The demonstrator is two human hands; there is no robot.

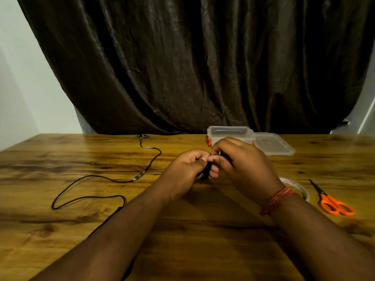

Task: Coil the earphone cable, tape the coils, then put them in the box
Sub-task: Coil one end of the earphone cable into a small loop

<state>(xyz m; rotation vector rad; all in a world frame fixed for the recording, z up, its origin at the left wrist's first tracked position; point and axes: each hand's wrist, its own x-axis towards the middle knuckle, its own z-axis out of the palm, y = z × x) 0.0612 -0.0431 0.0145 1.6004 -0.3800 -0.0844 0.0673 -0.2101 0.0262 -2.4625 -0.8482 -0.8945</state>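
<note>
- A dark brown, creased curtain [203, 63] hangs behind the far edge of the table.
- A glossy wooden table with a strong brown grain [203, 230] carries everything else.
- The left hand [188, 169] has its fingers curled round a small bundle of black cable coils [207, 171], which it grips above the middle of the table.
- The right hand [243, 165], with a red thread band [276, 199] on its wrist, meets the left; its fingers are bent and pinch the black cable at the top of the bundle.
- A clear plastic box with orange clasps [229, 131] stands open at the far edge, just behind the hands, its clear lid [274, 144] lying flat beside it to the right.
- The loose part of the thin black earphone cable [89, 196] snakes over the left half of the table, its earbuds [143, 136] lying at the far edge.
- Orange-handled scissors [332, 201] lie closed at the right.
- A roll of clear tape [298, 185] lies between the scissors and the right wrist, partly hidden.
</note>
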